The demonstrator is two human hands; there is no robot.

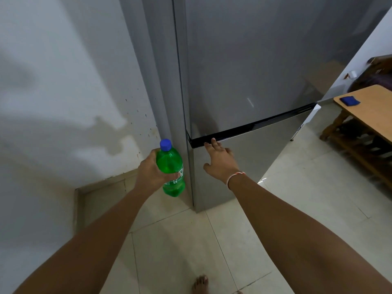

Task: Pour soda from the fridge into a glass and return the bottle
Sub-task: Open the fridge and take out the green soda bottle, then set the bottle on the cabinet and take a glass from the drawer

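A tall silver fridge (244,71) stands in front of me with both doors closed and a black gap between the upper and lower door. My left hand (151,172) grips a green soda bottle (170,166) with a blue cap, held upright beside the fridge's left edge. My right hand (220,161) is spread flat against the lower door, its fingertips at the black gap. No glass is in view.
A white wall (53,81) runs along the left of the fridge. A wooden table (369,111) with a small blue object (350,100) stands at the right. Pale floor tiles (191,240) lie below, with my bare foot (200,284) at the bottom edge.
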